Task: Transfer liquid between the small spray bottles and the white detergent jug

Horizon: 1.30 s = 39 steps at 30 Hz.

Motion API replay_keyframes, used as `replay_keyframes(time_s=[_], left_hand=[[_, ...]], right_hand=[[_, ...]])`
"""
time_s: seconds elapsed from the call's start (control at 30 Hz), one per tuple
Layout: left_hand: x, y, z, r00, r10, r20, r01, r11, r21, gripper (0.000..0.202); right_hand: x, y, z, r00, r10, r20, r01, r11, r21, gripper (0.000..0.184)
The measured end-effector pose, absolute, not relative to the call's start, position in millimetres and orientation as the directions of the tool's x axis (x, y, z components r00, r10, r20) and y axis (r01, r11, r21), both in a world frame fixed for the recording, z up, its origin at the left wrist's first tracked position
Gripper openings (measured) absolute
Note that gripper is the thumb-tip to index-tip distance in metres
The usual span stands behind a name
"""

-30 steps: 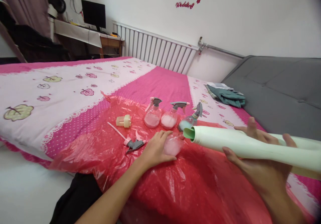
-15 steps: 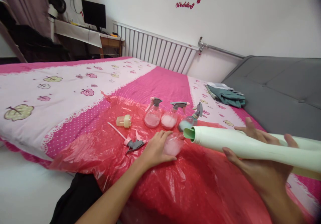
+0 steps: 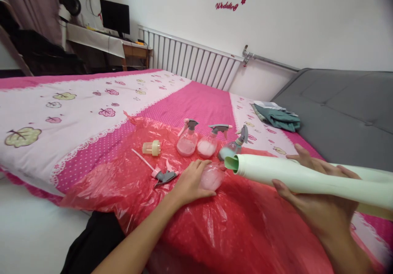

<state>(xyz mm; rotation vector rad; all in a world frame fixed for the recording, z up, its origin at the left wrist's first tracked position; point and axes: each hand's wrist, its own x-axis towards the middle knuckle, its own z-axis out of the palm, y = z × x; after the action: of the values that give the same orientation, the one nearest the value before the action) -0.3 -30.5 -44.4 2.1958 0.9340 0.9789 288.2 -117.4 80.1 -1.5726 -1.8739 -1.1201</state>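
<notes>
My left hand (image 3: 194, 180) is wrapped round a clear spray bottle (image 3: 212, 176) without its head. Pale pink content shows in it, and it leans to the right. The bottle's neck meets the green-lipped end of a long, pale green plastic spout (image 3: 276, 169). Gripping that spouted vessel from below and behind is my right hand (image 3: 322, 196); the vessel's body runs out of view at right. A detached grey and pink trigger sprayer (image 3: 164, 177) with a thin tube lies left of my left hand. Beyond stand three spray bottles with heads: pink (image 3: 186, 143), whitish (image 3: 207, 145) and bluish (image 3: 230, 148).
A small yellowish cup-like bottle (image 3: 151, 148) lies on the red plastic sheet (image 3: 116, 180), which covers part of the pink and white bed (image 3: 172, 106). Folded green cloth (image 3: 278, 117) rests by the grey headboard (image 3: 344, 106). A radiator (image 3: 190, 59) lines the wall.
The fingers of my right hand have shifted slightly on the pale green vessel. The bottle and my left hand stay in place.
</notes>
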Motion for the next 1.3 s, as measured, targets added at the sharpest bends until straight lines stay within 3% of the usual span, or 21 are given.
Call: replay_keyframes(time_s=[1.3], left_hand=[[0.2,-30.5,-46.9,0.486,0.768,0.418,0.357,-0.611,0.707,0.093]], right_hand=[[287.4,-117.6,82.6,-0.247,0.580,0.776,0.961,0.044,0.272,0.076]])
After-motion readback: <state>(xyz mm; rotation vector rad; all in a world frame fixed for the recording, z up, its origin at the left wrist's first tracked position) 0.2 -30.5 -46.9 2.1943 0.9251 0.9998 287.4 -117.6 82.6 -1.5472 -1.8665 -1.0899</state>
